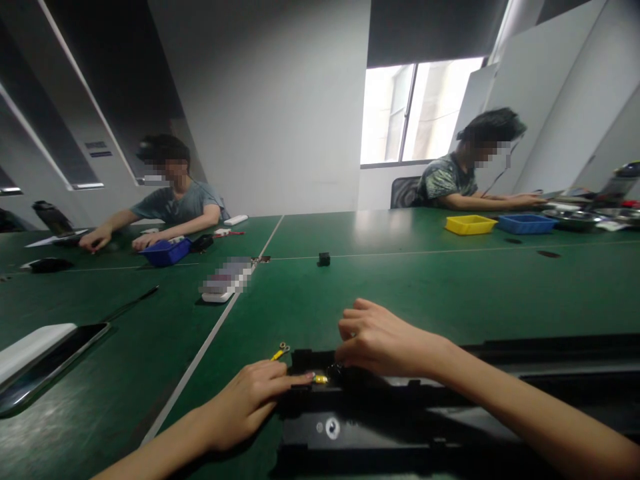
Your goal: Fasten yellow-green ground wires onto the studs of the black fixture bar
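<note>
In the head view, my left hand (255, 395) reaches in from the lower left with its index finger stretched out and the others curled. That fingertip holds down a small yellow wire terminal (321, 379) at the left end of a long black housing (306, 363). Behind the knuckles, a yellow-sleeved ring terminal (280, 351) with metal rings sticks out. My right hand (375, 339) is closed in a pinch above the same end of the housing. Its fingertips point down near a small dark shiny part (334, 369); what they hold is hidden.
A small black block (324, 259) stands mid-table. Phones (55, 363) lie at left, and a white device (225, 283) lies beside the table seam. Two people work across the table, near blue bins (167, 252) and a yellow bin (469, 225).
</note>
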`<state>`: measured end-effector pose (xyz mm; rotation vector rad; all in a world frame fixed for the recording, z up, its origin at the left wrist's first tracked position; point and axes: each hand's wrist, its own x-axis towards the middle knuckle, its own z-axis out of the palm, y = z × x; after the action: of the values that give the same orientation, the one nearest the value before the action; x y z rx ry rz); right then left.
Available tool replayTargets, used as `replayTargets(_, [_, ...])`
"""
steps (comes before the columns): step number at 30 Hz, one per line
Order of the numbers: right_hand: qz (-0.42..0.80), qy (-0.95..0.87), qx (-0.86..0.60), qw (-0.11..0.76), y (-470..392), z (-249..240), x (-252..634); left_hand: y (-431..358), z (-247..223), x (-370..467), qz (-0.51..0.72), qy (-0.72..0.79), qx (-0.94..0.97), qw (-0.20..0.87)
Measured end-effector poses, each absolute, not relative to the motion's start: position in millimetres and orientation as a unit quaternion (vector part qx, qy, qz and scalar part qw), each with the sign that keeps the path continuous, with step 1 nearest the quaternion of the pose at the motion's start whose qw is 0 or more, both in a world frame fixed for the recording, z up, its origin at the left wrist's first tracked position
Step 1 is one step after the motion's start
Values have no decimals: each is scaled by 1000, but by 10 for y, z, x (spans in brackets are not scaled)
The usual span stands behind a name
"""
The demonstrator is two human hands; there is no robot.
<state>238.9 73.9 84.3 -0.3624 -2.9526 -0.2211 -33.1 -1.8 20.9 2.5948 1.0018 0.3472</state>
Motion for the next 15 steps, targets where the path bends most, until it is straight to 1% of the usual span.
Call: replayTargets(15, [-67,-986,-130,76,734,841,2387,-19,213,-324,125,353,914,158])
